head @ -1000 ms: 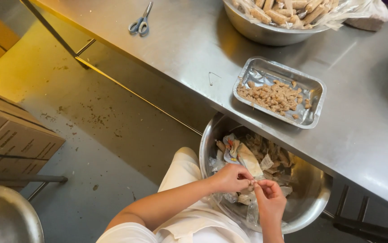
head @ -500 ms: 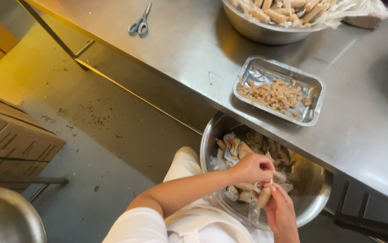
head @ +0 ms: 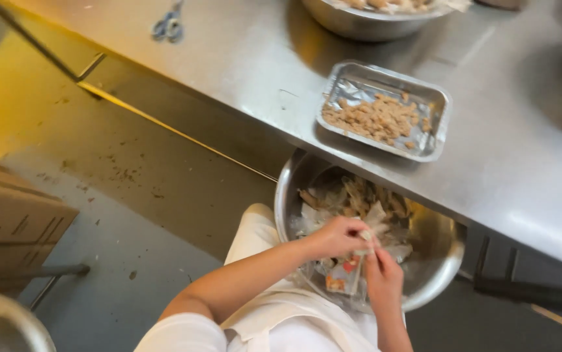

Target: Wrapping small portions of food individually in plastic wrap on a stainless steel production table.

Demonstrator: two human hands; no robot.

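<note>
1. Looking down, the view shows a stainless steel desk [head: 242,58] that runs across the upper part, with a grey, stained floor [head: 131,195] below it and a yellow area at the far left.
2. A large metal bowl [head: 437,267] sits low, under the desk edge and on the lap of the person; it holds pale wrappers and brown scraps.
3. The left hand [head: 336,236] and the right hand [head: 383,279] are together over this bowl. Both pinch one small pale piece [head: 365,236] between the fingertips, the left hand from above and the right hand from below.
4. The left forearm comes in from the lower left, bent across white clothing [head: 274,319].
5. On the desk, just above the bowl, stands a foil tray [head: 434,107] with brown crumbled food.
6. A second metal bowl [head: 359,23] is at the top edge, partly cut off, and scissors [head: 169,26] lie well apart at the upper left.
7. Cardboard boxes [head: 7,221] stand at the left, and a round metal rim [head: 0,326] shows in the lower left corner.
</note>
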